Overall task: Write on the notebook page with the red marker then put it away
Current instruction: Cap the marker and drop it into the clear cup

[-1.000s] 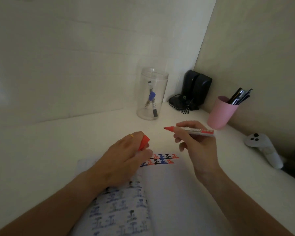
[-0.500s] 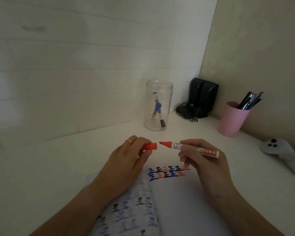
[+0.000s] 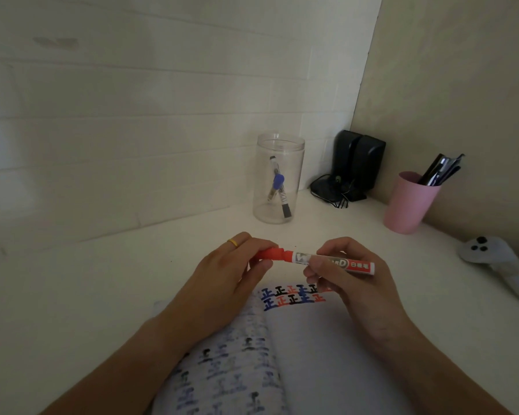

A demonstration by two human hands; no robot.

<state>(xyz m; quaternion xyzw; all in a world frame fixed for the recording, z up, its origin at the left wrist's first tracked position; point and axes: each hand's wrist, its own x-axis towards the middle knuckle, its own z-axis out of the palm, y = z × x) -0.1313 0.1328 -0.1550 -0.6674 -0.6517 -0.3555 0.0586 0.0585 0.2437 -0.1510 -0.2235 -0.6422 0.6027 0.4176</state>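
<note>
Capping step, by the look of it. The red-and-white whiteboard marker [image 3: 358, 265] sits at frame centre, held off the white desk [image 3: 102, 280] just above the top edge of the open white notebook [image 3: 312, 339]. Its long axis runs left-right in frame, tip end left. Right hand [image 3: 351, 283] pinches the barrel mid-length, fingers curled round it. Left hand [image 3: 222, 274] grips the red plastic cap [image 3: 270, 254], which meets the marker's tip end. Can't tell if it's fully seated. Rows of blue, black and red characters [image 3: 291, 295] already sit at the top of the right page, so I'd judge the writing done and stowing left. Likely home is the clear plastic cylinder jar [image 3: 277, 181], upright and open-mouthed, up-frame of the cap joint and well apart from both hands. It holds two similar markers leaning inside, with room beside them. The right hand has the barrel, so it's the natural carrier. The marker needs turning from horizontal to near vertical to enter the mouth. Bare desk lies between hands and jar. The pink plastic cup of dark pens [image 3: 408, 205] and the black speakers [image 3: 357, 163] stand right of the jar, off that line.
</note>
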